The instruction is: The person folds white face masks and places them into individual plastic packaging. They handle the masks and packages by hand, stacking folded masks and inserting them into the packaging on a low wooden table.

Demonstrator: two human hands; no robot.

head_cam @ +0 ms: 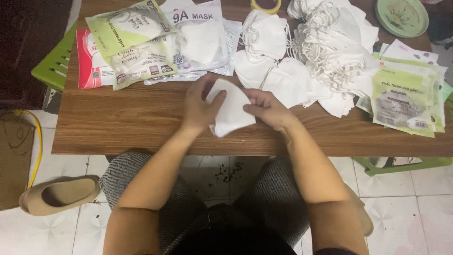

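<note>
A folded white face mask (pixel 231 109) lies at the near middle of the wooden tabletop (pixel 141 123), held between both hands. The left hand (pixel 199 107) lies on the mask's left edge, its fingers (pixel 207 89) bent and closed over the fabric, thumb pressed onto the white surface. The right hand (pixel 269 107) grips the mask's right edge, its fingers (pixel 252 97) curled together and pinching the fold. Just behind the mask, farther from the person, sits a small stack of loose white masks (pixel 264 45), and to the right of the mask a much larger heap of white masks (pixel 335 52) with tangled ear loops spreads across the tabletop; nothing lies between the hands and these piles. Behind and left of the mask lie flat packets: a clear plastic packet with a white mask inside (pixel 198 40), two pale green and white packets (pixel 134 42) overlapping it, and a red and white packet (pixel 89 61) at the far left. Right of the mask, past the heap, rests a stack of green packets (pixel 406 99) near the tabletop's edge. Far behind the mask stand a yellow tape roll (pixel 265 5) and a green round plate (pixel 402 17). Below the tabletop, left of the mask, a beige shoe (pixel 59 193) lies on the tiled floor (pixel 415 212).
</note>
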